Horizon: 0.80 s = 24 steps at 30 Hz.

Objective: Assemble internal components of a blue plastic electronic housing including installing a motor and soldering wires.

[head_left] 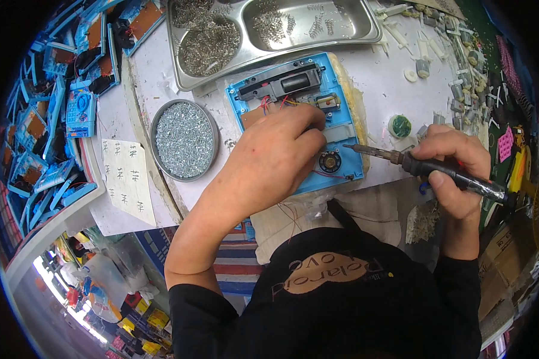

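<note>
Left hand [269,149]: fingers curled down over the case [352,164], tips hidden so can't tell what they've got
Right hand [458,161]: gripping the iron [418,166], tip [350,146] just right of the left fingers
Case: right under the left fingers, red wires [285,100] just beyond them
Iron work: looks like soldering wires in, my guess
Tip: next move probably calls for steady left fingers and easing it in beside them

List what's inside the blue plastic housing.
Visible inside the blue plastic housing: black plastic mechanism, small motor-like part, grey strip, round black speaker, red wires, part of a brown board. The left hand covers the lower-left interior; contents there can't be seen.
</note>
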### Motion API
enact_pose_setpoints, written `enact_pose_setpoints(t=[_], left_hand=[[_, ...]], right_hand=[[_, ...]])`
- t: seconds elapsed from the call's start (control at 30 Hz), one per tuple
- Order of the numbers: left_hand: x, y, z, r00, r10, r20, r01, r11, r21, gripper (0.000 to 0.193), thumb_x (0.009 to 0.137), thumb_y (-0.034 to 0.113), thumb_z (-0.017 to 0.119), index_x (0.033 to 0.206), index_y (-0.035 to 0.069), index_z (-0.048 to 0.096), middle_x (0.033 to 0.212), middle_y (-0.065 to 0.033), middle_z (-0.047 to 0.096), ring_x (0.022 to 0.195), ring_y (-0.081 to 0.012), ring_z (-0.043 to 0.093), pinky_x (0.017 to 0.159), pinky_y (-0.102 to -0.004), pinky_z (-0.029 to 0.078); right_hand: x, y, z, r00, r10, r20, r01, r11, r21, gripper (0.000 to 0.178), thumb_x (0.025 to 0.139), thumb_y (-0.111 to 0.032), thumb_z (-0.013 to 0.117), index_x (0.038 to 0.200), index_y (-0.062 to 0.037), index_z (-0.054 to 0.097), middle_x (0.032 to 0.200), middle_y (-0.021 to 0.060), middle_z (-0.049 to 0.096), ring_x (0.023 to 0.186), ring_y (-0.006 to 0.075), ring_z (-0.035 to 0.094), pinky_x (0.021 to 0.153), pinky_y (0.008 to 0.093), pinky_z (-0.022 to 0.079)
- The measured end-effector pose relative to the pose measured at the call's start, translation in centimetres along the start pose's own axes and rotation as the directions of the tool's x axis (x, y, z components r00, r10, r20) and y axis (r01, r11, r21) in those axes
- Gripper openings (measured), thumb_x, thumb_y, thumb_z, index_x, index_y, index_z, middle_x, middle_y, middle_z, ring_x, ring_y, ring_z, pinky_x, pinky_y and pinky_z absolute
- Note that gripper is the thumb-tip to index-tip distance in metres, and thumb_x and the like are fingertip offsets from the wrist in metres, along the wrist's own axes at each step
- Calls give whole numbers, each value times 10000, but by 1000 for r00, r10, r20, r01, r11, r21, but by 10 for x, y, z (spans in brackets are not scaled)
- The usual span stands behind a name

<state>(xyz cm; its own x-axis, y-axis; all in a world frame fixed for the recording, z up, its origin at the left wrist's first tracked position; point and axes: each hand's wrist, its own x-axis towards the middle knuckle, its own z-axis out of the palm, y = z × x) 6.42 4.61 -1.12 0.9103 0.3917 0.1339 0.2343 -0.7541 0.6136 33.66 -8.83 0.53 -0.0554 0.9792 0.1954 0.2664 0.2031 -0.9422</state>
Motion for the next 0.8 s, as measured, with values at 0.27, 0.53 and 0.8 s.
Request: enact_pose_setpoints(t=[0.27, 0.53, 0.8], left_hand=[[-2, 1, 0, 998, -64, -13, 63, 997, -46, 194, 721, 9, 755, 898, 44, 684, 1038, -99, 625, 941, -312, 649, 803, -391, 529], [2, 3, 7, 999, -23, -49, 24, 1000, 18, 189, 690, 29, 759, 859, 46, 676, 990, -95, 624, 900, -304, 652, 755, -404, 533], [2, 3, 5, 1000, -9, -30, 10, 999, 31, 138, 720, 59, 740, 824, 37, 652, 985, -93, 617, 892, -303, 641, 750, -418, 523]], right_hand=[[3, 0, 4, 999, -28, 28, 30, 997, -64, 312, 729, -179, 702, 976, 9, 730, 624, 21, 523, 513, 123, 452, 499, 284, 320], [7, 0, 13, 994, -69, 89, 82, 986, -147, 301, 672, -100, 697, 960, -18, 725, 652, 64, 596, 519, 180, 531, 503, 304, 398], [10, -1, 17, 994, -40, 105, 57, 986, -156, 358, 612, -21, 686, 967, -44, 722, 667, 70, 618, 532, 198, 553, 512, 314, 420]])
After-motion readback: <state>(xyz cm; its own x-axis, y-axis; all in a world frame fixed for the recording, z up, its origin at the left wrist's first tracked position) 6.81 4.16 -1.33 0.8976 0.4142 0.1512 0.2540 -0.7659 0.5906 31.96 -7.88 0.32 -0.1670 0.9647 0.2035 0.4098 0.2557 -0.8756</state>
